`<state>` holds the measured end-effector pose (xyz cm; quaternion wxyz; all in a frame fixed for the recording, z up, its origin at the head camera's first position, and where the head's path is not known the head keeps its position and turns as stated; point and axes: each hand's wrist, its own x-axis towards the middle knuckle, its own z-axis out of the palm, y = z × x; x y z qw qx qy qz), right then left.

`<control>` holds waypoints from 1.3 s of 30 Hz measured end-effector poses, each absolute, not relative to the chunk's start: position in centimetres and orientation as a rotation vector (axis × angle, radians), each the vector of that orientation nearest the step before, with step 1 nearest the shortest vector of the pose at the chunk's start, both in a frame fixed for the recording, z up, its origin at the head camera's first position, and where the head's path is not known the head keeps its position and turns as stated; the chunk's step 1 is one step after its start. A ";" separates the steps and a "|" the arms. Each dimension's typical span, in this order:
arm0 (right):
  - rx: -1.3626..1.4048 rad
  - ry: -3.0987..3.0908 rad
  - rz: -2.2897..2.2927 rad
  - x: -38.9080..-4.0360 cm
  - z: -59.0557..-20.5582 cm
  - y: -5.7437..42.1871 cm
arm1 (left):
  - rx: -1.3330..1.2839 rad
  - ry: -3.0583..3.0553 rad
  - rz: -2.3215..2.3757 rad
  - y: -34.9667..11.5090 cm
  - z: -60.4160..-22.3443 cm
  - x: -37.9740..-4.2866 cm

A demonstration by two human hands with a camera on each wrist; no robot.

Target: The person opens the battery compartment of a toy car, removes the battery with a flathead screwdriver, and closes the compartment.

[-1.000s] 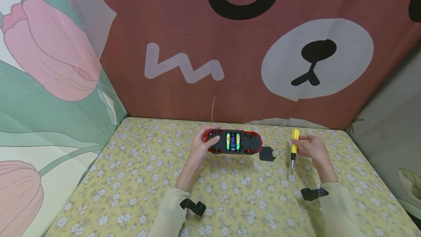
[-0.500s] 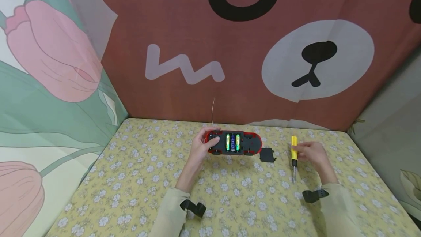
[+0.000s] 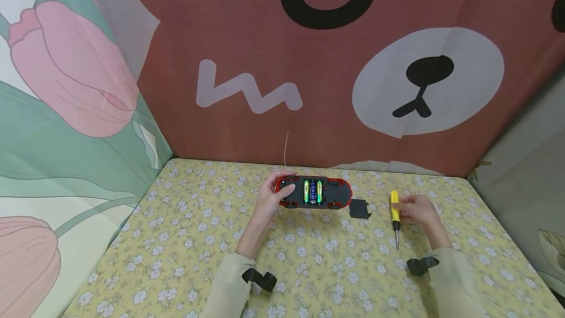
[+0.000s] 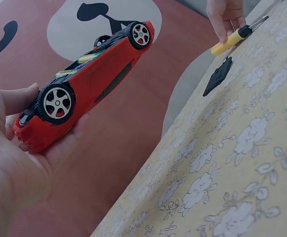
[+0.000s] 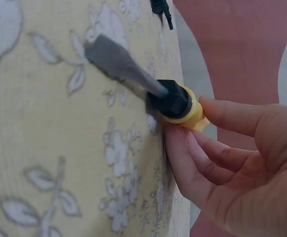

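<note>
My left hand (image 3: 267,198) grips one end of a red toy car (image 3: 339,192), its thumb on the dark underside facing me. Batteries (image 3: 312,192), green and blue, lie in the uncovered compartment in the car's middle. In the left wrist view the toy car (image 4: 101,79) is held above the table, wheels showing. My right hand (image 3: 420,210) pinches the yellow handle of a screwdriver (image 3: 395,207), whose metal shaft points toward me. The right wrist view shows the flat blade of the screwdriver (image 5: 119,61) close over the cloth; whether it touches cannot be told.
A black battery cover (image 3: 359,209) lies on the yellow flowered tablecloth (image 3: 212,249) between the car and the screwdriver. A thin white wire (image 3: 285,151) sticks up behind the car. A brown printed backdrop (image 3: 247,131) rises at the table's far edge.
My right hand has lowered the screwdriver toward the table, slightly nearer to me, and its handle stands a little differently. The left hand and the toy car have stayed nearly still.
</note>
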<state>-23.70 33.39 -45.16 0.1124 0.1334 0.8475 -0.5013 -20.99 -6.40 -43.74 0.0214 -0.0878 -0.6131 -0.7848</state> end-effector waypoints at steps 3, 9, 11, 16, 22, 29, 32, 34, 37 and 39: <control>0.411 2.489 -1.455 -23.9 -45.5 33.5 | -0.266 -1.903 -2.434 -6.4 -43.7 -21.0; 0.422 2.533 -1.408 -23.9 -45.7 33.3 | -0.257 -1.892 -2.444 -6.4 -43.8 -21.0; 0.414 2.557 -1.378 -23.8 -45.7 33.1 | -0.253 -1.888 -2.449 -6.4 -43.8 -21.0; 0.378 2.636 -1.263 -23.7 -45.5 32.8 | -0.243 -1.890 -2.451 -6.4 -43.8 -21.0; 0.349 2.740 -1.103 -23.6 -45.0 32.5 | -0.231 -1.905 -2.442 -6.4 -43.8 -21.1; 0.285 2.938 -1.008 -23.1 -43.0 32.0 | -0.238 -1.904 -2.443 -6.4 -43.8 -21.0; 0.219 3.002 -1.067 -22.8 -42.0 31.5 | -0.241 -1.909 -2.441 -6.4 -43.9 -21.0; 0.206 3.037 -1.113 -22.5 -41.3 30.9 | -0.245 -1.909 -2.441 -6.4 -43.9 -21.0; 0.198 3.097 -1.152 -22.2 -40.3 29.9 | -0.253 -1.914 -2.442 -6.4 -43.9 -21.0; 0.181 3.143 -1.167 -21.9 -39.6 29.2 | -0.255 -1.916 -2.439 -6.3 -43.9 -21.0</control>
